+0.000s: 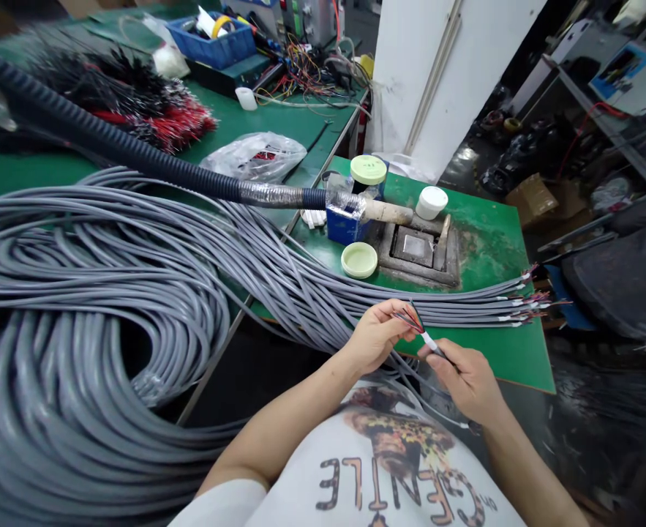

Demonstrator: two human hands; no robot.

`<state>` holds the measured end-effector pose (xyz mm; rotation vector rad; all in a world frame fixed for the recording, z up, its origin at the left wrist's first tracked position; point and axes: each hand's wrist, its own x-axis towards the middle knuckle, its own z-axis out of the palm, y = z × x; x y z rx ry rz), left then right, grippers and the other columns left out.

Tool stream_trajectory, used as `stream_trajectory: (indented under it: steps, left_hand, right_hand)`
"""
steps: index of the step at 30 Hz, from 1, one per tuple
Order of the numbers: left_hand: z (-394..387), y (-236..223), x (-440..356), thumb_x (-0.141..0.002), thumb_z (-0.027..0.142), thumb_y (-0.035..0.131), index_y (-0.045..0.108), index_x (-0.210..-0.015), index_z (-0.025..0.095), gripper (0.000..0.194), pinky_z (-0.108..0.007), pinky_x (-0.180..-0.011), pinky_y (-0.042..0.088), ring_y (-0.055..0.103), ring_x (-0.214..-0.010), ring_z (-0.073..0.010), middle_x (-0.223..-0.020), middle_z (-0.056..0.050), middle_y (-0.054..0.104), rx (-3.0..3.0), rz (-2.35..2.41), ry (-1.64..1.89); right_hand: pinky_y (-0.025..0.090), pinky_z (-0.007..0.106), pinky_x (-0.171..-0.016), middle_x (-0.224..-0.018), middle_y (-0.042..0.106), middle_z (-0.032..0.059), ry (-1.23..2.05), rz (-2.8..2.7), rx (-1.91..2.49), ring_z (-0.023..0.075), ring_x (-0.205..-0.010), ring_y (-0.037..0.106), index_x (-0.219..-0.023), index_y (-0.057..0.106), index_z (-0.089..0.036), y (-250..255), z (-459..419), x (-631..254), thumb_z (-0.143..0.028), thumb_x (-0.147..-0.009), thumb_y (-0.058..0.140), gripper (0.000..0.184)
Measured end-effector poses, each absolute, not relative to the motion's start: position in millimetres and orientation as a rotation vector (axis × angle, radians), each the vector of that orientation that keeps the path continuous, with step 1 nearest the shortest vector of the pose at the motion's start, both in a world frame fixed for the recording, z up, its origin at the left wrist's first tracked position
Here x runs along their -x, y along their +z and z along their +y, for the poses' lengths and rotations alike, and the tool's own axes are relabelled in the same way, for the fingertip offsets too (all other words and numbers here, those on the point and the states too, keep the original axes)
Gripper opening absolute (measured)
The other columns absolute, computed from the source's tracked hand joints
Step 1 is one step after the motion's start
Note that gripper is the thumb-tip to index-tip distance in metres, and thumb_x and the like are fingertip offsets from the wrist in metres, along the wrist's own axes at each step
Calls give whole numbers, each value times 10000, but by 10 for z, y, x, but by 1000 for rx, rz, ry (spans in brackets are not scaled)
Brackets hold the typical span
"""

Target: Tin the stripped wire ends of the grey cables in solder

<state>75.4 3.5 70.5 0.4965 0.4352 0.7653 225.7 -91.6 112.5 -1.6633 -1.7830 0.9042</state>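
My right hand (pixel 462 377) is closed round the end of a grey cable (pixel 437 353), just below a white sleeve (pixel 428 340). From that sleeve fan out several thin wires (pixel 410 319), red and dark ones among them. The fingers of my left hand (pixel 380 333) pinch these wires near their tips. Behind both hands a thick bundle of grey cables (pixel 323 296) runs across the green table, its stripped ends (pixel 525 304) lying at the right.
A solder pot (pixel 415 245) is set in the table, with a black hose (pixel 191 172) ending above it. Around it are a pale green lid (pixel 359 260), a white tub (pixel 431 202) and a blue box (pixel 345 225). Coiled grey cables (pixel 97 256) fill the left.
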Motion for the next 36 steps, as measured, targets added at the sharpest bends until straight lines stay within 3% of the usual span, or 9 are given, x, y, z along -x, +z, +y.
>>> stream_trajectory:
  steps: [5, 10, 16, 21, 25, 31, 36]
  left_hand:
    - [37, 693, -757, -560, 310, 847, 610, -657, 129, 313, -224, -578, 422, 533, -540, -83, -618, 2, 619, -550, 441, 811]
    - [53, 625, -731, -666, 279, 795, 681, -665, 142, 178, -242, -640, 443, 551, -609, -101, -650, -14, 638, -750, 414, 880]
    - [70, 609, -709, -717, 353, 755, 691, -644, 151, 224, -274, -663, 446, 563, -654, -136, -675, -40, 640, -929, 448, 949]
    - [17, 634, -788, -670, 329, 762, 599, -634, 153, 242, -251, -592, 410, 515, -577, -110, -621, -4, 581, -701, 436, 896]
    - [-13, 641, -852, -671, 338, 696, 507, -609, 169, 261, -253, -511, 352, 470, -534, -118, -573, 1, 507, -494, 226, 684]
    - [63, 633, -858, -590, 336, 708, 501, -537, 163, 275, -266, -484, 286, 417, -504, -117, -521, -7, 463, -542, 137, 568]
    - [121, 604, -814, -605, 408, 779, 516, -573, 163, 361, -264, -510, 339, 474, -521, -121, -532, 4, 494, -676, 79, 665]
  right_hand:
    - [354, 205, -508, -637, 601, -14, 908, -1800, 1657, 99, -528, 512, -953, 629, -195, 1131, -920, -2251, -367, -962, 410, 279]
    - [376, 209, -553, -679, 627, -10, 877, -1849, 1659, 98, -549, 524, -954, 637, -193, 1141, -911, -2256, -358, -967, 398, 290]
    - [414, 208, -591, -706, 656, -6, 873, -1879, 1696, 114, -603, 582, -1017, 643, -208, 1175, -885, -2269, -371, -969, 394, 302]
    - [426, 228, -600, -763, 666, 14, 487, -1874, 1747, 136, -644, 594, -1019, 618, -216, 1177, -881, -2266, -399, -926, 497, 238]
    - [420, 248, -643, -787, 687, 27, 326, -2063, 1478, 139, -665, 603, -1004, 628, -220, 1130, -867, -2277, -305, -929, 520, 157]
    - [403, 238, -615, -723, 662, 10, 398, -2110, 1332, 120, -623, 577, -998, 633, -212, 1144, -831, -2286, -272, -929, 527, 141]
    - [432, 239, -629, -763, 689, 23, 483, -2059, 1374, 125, -640, 599, -973, 642, -214, 1131, -816, -2304, -305, -933, 516, 160]
